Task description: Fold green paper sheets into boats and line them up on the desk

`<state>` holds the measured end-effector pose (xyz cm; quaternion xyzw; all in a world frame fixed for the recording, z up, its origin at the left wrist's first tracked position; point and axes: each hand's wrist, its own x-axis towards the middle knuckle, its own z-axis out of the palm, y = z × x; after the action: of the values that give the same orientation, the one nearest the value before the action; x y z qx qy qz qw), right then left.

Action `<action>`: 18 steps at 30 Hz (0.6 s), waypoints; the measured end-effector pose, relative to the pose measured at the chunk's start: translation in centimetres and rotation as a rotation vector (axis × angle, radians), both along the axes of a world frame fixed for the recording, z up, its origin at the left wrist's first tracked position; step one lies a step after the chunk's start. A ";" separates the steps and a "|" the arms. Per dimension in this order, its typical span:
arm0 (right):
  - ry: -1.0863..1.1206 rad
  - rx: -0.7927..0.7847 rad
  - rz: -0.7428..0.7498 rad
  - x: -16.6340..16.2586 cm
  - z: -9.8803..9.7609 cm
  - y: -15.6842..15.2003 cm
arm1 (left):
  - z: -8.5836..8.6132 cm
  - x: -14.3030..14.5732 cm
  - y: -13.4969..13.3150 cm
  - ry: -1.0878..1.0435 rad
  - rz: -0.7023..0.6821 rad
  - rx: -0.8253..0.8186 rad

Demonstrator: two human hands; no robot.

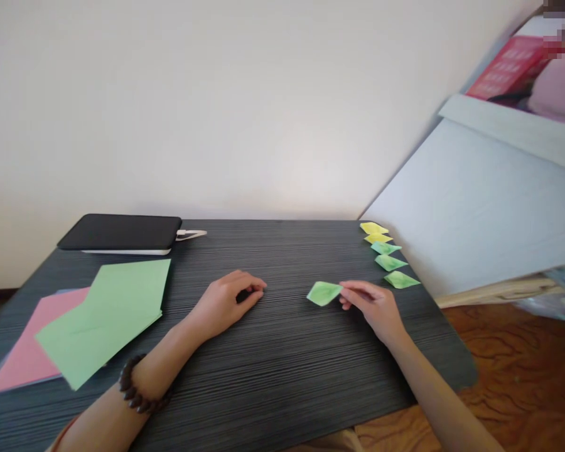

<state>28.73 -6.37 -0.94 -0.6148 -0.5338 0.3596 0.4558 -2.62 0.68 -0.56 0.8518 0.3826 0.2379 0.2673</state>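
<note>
Pinching folded green paper [322, 293] by narrow right tip; my R hand [374, 309] has thumb + fingertips together on it, over right half of dark table [273, 370]. Prob. v. light, stiff at folds, easily crushed; I'd hold tip or creased edge. My L hand [226, 301] loosely curled, narrow thumb gap, nothing seen in it. Five folded pieces [385, 248] lined up far right. Pale unit [494, 163] beyond, w/ red printed item [506, 68] + pink thing [560, 85]; can't tell if on or in.
</note>
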 end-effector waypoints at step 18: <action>-0.122 0.153 -0.692 13.2 -2.9 -6.0 | -0.2 1.1 -0.7 0.089 0.045 0.163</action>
<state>41.92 -12.39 -3.85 -0.7435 -0.3457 0.1059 0.5626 -1.55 -0.02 -0.80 0.8717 0.3924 0.2360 0.1745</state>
